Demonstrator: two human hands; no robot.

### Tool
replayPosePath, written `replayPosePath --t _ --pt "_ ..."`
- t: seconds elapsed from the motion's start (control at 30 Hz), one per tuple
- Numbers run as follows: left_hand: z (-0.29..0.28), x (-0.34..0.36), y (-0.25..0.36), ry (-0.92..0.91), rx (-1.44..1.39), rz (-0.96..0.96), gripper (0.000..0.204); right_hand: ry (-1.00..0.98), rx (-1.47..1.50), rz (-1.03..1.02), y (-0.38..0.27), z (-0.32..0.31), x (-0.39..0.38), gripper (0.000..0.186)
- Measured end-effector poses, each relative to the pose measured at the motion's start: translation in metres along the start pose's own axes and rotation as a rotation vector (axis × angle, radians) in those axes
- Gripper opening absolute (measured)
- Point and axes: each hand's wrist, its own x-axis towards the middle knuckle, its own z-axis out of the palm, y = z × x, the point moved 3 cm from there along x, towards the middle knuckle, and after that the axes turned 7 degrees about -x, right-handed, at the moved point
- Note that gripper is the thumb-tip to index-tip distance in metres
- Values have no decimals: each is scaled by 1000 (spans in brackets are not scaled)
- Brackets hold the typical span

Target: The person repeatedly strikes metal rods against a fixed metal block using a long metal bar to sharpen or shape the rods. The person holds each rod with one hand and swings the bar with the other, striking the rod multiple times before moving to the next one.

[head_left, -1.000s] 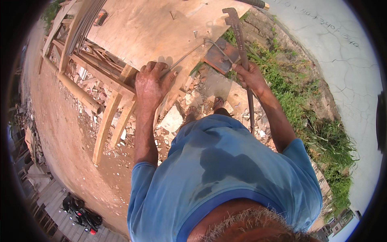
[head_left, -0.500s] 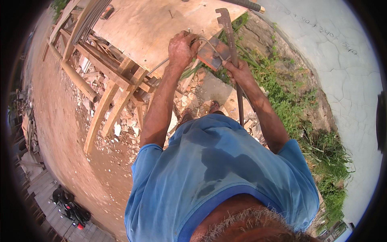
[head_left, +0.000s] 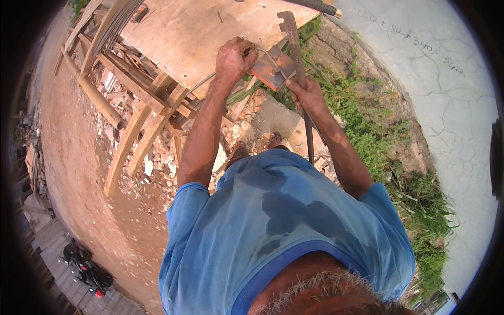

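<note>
- Two bare hands work close to the rust-orange metal plate [head_left: 274, 70], the landmark here.
- The left hand [head_left: 234, 59], just left of the plate, is curled closed around a thin metal rod [head_left: 203, 83] at its bend.
- The right hand [head_left: 307, 94], at the plate's lower right, is wrapped around a long notched bar [head_left: 294, 46], its thumb beside the rod's tip.
- The rod is slim and greyish, straight on the left of the plate, then hooked sharply so that its short end crosses above the plate.
- The bar, brown and rough, has a notched head standing above the plate; its shaft runs down below it.
- The left hand and wrist hide the rod's middle; the left fingertips are hard to make out, and whether rod and plate touch cannot be told.
- The bar's lower end is lost near the blue shirt [head_left: 294, 220], below the plate.
- Left of the plate spreads a plywood board [head_left: 178, 44]; weeds [head_left: 367, 118] grow to its right.
</note>
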Motion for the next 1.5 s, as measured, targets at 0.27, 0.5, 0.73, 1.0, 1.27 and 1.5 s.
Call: replayPosePath --t 0.27,0.5,0.73,1.0,1.27,1.5 --pt "10 -1 3 111 81 -31 28 -4 41 6 1 -5 -15 20" --pt "7 1 4 135 -5 -41 30 13 -9 -23 4 -12 -21 29" --pt "10 1 1 127 47 -34 26 297 -485 -193 7 -69 -68 48" --pt "9 0 1 146 46 -30 25 -79 -985 -29 4 -129 -61 57" --pt "9 -1 2 134 50 -50 20 -275 -1238 -166 -21 -146 -3 59" --pt "11 -2 -1 134 31 -60 22 -341 -1351 -302 -30 -149 21 60"
